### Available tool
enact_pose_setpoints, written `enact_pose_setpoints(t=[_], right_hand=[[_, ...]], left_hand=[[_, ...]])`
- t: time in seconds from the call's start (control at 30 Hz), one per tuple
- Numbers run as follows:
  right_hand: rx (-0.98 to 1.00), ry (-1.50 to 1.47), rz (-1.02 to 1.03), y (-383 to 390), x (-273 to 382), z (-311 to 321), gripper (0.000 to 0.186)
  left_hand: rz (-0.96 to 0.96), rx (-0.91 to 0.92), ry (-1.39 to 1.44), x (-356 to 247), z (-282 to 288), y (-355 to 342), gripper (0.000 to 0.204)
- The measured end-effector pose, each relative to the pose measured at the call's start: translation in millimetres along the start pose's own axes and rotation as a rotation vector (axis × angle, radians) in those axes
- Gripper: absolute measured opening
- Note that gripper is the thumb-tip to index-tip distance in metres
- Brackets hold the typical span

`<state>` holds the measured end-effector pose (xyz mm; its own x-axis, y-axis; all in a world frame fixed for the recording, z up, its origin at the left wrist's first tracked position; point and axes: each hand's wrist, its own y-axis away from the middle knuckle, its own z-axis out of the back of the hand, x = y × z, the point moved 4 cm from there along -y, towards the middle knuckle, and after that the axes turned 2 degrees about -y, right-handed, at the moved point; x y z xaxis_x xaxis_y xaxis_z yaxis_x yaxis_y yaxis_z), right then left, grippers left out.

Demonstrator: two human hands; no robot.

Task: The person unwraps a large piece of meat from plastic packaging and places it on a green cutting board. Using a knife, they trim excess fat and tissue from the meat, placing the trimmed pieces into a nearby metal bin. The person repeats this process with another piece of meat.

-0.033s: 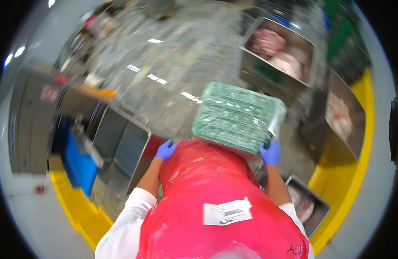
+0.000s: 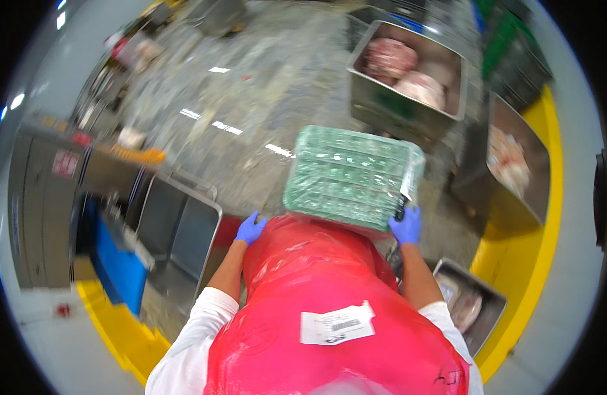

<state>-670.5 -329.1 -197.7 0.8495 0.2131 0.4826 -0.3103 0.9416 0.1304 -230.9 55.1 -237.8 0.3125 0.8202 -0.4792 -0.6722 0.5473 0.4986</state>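
Note:
A film-wrapped block of green plastic trays (image 2: 353, 174) lies in front of me, against the front of my red plastic apron (image 2: 310, 283). My right hand (image 2: 406, 225), in a blue glove, is closed at its near right corner, around or against a small black thing (image 2: 400, 209) that I cannot make out. A white label (image 2: 412, 172) shows on the wrap beside it. My left hand (image 2: 251, 228), also gloved in blue, is beside the apron's left side, apart from the trays. Its fingers are spread and it appears to hold nothing.
On my left stands a steel tub (image 2: 178, 227) next to a blue chute (image 2: 112, 257). Ahead on the right, a steel bin (image 2: 408, 118) holds large pieces of meat. Another bin (image 2: 514, 171) and a smaller one (image 2: 478, 329) stand by the yellow wall guard (image 2: 543, 217).
My view has turned a little, so the floor and bins sit farther left in the picture. My hands and the wrapped trays keep nearly the same places relative to me.

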Motion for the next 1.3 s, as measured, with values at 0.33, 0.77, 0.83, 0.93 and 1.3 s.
enact_pose_setpoints(t=[0.33,0.77,0.83,0.93,1.3], right_hand=[[-0.059,0.065,-0.245,29.2,-20.3,-16.8,0.051],[-0.113,-0.019,-0.476,114.1,10.8,-18.4,0.085],[-0.24,-0.106,-0.475,137.5,19.1,-14.0,0.091],[-0.355,-0.104,-0.354,215.5,-12.1,-29.6,0.075],[0.941,-0.267,-0.623,637.3,-124.2,-259.9,0.076]], left_hand=[[0.028,0.513,0.14,-167.3,-48.4,-77.2,0.104],[-0.11,0.575,0.17,-21.1,-37.5,-102.3,0.083],[-0.088,0.955,0.002,62.9,-49.2,-83.6,0.077],[0.414,1.096,-0.058,123.7,-28.3,-13.7,0.077],[0.289,0.775,-0.041,138.6,-17.7,77.8,0.071]])
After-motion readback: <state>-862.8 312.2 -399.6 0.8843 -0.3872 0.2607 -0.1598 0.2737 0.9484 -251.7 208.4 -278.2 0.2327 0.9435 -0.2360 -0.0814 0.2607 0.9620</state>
